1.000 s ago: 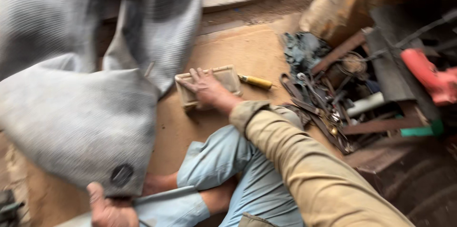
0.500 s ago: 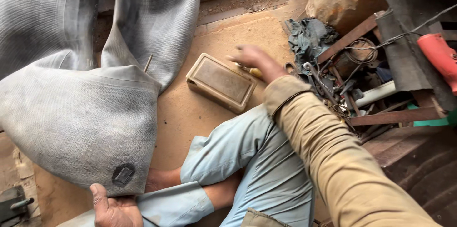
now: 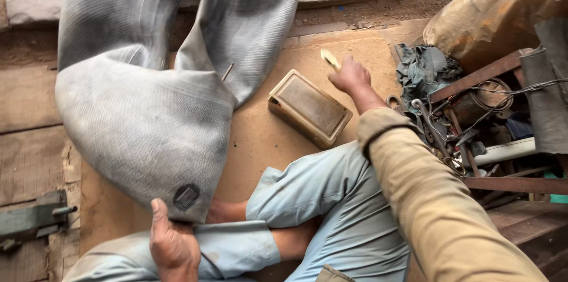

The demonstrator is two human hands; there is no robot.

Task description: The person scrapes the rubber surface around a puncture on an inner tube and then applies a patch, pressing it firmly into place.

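Grey inner tube (image 3: 148, 116), limp and dusty, in left fingers (image 3: 163, 223); yellow-handled tool (image 3: 329, 58) in right fingers (image 3: 349, 78).

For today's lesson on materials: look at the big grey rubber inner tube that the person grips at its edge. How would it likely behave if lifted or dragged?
The inner tube would probably flop: it lies deflated, folded and creased over the board. It looks bulky, so likely heavy to lift with the left hand alone. Its dull, dusty rubber probably grips rather than slides, so it would likely drag.

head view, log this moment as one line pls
left hand: grips grey inner tube edge | right hand: holds yellow-handled tool | tan box: on board, untouched
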